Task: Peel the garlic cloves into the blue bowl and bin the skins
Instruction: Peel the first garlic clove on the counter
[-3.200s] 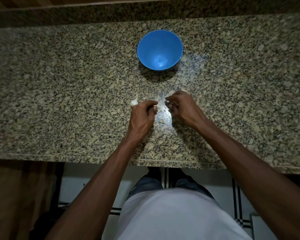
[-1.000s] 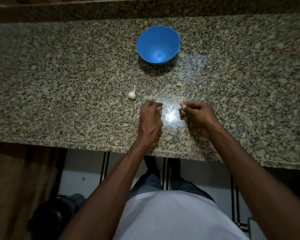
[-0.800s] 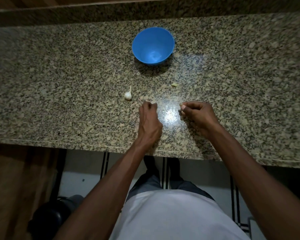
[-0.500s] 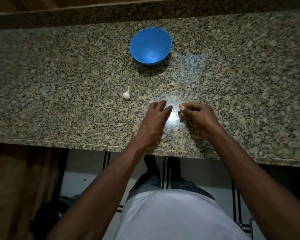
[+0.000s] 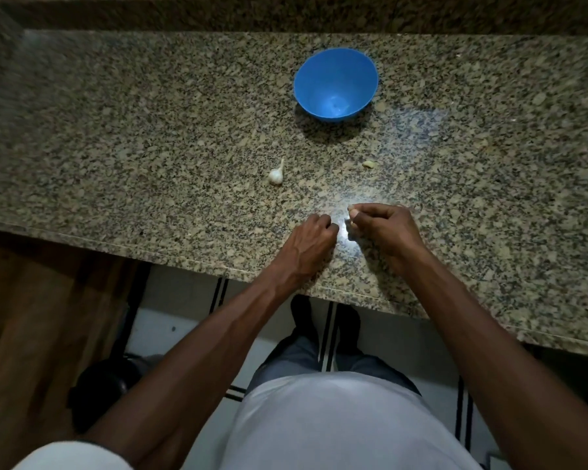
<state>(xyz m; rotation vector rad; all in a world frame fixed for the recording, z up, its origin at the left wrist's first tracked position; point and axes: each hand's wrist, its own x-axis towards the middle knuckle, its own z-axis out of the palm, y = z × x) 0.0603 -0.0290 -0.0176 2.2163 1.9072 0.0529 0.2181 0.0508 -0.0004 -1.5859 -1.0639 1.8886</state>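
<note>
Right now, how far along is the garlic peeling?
Early. Done: nothing shows in the blue bowl. In hand: the right hand pinches a small pale piece, clove or skin I cannot tell; the left hand is curled beside it, contents hidden. Left: the small unpeeled garlic and a pale scrap lie on the counter. Binning the skins also remains; no bin is identifiable.
</note>
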